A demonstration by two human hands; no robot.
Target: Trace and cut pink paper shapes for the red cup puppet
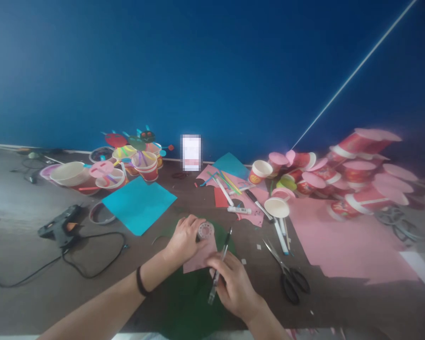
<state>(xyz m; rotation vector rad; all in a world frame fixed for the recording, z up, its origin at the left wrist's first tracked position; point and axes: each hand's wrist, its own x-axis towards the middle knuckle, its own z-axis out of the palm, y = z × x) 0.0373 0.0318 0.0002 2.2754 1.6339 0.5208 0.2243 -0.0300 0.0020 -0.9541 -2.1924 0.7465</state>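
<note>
Pink paper (195,262) between left hand (186,240), holding round disc (206,229), and right hand (234,285), grasping pen (226,245)

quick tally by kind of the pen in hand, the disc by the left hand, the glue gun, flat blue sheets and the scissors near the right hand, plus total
Pen: 1
Pale disc: 1
Glue gun: 1
Blue sheets: 2
Scissors: 1
Total: 6
</note>
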